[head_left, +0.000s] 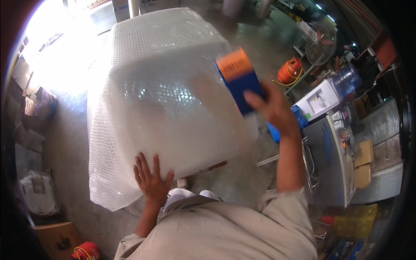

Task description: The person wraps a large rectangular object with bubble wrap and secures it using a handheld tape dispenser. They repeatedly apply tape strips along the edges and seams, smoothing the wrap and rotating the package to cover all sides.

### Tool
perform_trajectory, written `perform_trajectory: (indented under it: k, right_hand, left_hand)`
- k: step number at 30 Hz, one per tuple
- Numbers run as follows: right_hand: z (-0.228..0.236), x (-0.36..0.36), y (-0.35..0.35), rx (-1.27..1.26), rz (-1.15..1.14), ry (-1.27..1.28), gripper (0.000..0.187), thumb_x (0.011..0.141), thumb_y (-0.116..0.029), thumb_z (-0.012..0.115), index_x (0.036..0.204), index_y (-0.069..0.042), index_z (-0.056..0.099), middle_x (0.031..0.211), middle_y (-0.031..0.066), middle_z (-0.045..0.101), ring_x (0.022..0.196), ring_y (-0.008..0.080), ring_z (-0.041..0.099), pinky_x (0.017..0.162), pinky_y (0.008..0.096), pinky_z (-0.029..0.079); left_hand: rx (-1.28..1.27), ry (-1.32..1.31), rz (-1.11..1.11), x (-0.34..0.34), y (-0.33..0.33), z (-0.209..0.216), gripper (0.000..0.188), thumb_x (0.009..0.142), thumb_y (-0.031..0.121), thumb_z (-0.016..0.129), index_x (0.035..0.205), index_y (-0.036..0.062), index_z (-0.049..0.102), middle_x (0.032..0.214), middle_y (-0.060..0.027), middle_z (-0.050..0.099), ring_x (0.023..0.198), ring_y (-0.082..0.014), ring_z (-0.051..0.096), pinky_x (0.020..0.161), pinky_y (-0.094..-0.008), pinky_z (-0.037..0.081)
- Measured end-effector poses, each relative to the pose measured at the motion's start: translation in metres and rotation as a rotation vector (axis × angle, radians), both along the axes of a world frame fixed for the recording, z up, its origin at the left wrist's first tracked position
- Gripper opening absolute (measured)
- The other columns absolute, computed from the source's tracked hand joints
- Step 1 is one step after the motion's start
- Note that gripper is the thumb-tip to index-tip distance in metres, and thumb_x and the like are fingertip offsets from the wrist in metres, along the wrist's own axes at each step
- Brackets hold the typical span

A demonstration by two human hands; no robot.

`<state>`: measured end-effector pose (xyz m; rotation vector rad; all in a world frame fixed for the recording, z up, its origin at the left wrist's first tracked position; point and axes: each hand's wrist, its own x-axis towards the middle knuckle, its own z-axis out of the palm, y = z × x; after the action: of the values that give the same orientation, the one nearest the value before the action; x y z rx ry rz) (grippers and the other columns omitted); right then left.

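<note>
In front of me stands a large item draped in clear bubble wrap (143,99), which hangs loose down its left side. My left hand (153,178) lies flat on the near edge of the wrap, fingers spread. Raised over the right side of the wrapped item, my right hand (271,106) grips a dark blue and orange box (242,82), its thumb across the blue face. The box is tilted and slightly blurred. What the bubble wrap covers cannot be made out clearly.
To the right are a grey-topped table (325,160), a white water dispenser (318,99) with a blue bottle, an orange gas cylinder (289,70) and a standing fan (320,43). Wrapped bundles (38,193) line the left. A red cylinder (86,251) sits at the lower left.
</note>
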<state>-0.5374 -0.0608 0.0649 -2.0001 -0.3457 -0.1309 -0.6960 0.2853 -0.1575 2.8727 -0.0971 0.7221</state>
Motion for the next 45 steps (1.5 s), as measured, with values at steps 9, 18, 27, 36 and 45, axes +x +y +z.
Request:
perform_trajectory:
  k: [9,18,27,36,45]
  right_hand:
    - [-0.145,-0.163,-0.027,0.644,-0.128,0.484,0.043,0.104,-0.037,0.062,0.111,0.005,0.062,0.077,0.0101,0.067,0.061,0.0193,0.069,0.057,0.0348,0.059]
    - [-0.21,-0.157,-0.033,0.381,-0.282,0.496,0.055,0.1,-0.049,0.067,0.086,0.003,0.068,0.065,0.0083,0.065,0.053,0.0178,0.066,0.051,0.0331,0.052]
    - [-0.334,-0.195,-0.034,0.26,-0.401,0.524,0.059,0.099,-0.053,0.067,0.096,0.005,0.073,0.07,0.0119,0.071,0.065,0.021,0.07,0.063,0.0365,0.055]
    - [-0.412,-0.159,-0.026,0.456,-0.348,0.295,0.058,0.097,-0.054,0.07,0.109,0.003,0.075,0.087,0.0177,0.076,0.083,0.0238,0.074,0.078,0.0385,0.056]
    - [-0.415,-0.177,-0.028,0.278,-0.338,0.451,0.062,0.096,-0.058,0.069,0.1,0.004,0.075,0.083,0.0171,0.074,0.075,0.0264,0.073,0.073,0.0406,0.057]
  left_hand:
    - [0.05,-0.033,-0.011,0.003,-0.007,0.0,0.08,0.097,0.05,0.066,0.163,0.0151,0.039,0.169,-0.0272,0.024,0.158,-0.0438,0.022,0.125,-0.0577,0.021]
    - [0.097,-0.007,-0.02,0.0,-0.01,0.001,0.08,0.1,0.052,0.061,0.165,0.0149,0.033,0.171,-0.0255,0.02,0.159,-0.0432,0.018,0.126,-0.0584,0.018]
    - [0.142,0.03,-0.023,0.0,-0.012,-0.001,0.079,0.103,0.053,0.056,0.165,0.0122,0.031,0.171,-0.0265,0.019,0.159,-0.0448,0.017,0.126,-0.0584,0.016]
    - [0.172,-0.095,-0.054,0.0,-0.015,-0.007,0.075,0.103,0.045,0.058,0.164,0.0084,0.032,0.167,-0.0319,0.022,0.155,-0.0503,0.02,0.125,-0.0592,0.017]
    - [0.359,0.298,-1.073,0.068,-0.2,-0.062,0.075,0.087,0.008,0.066,0.157,0.0028,0.042,0.165,-0.0193,0.037,0.156,-0.0329,0.031,0.129,-0.0453,0.025]
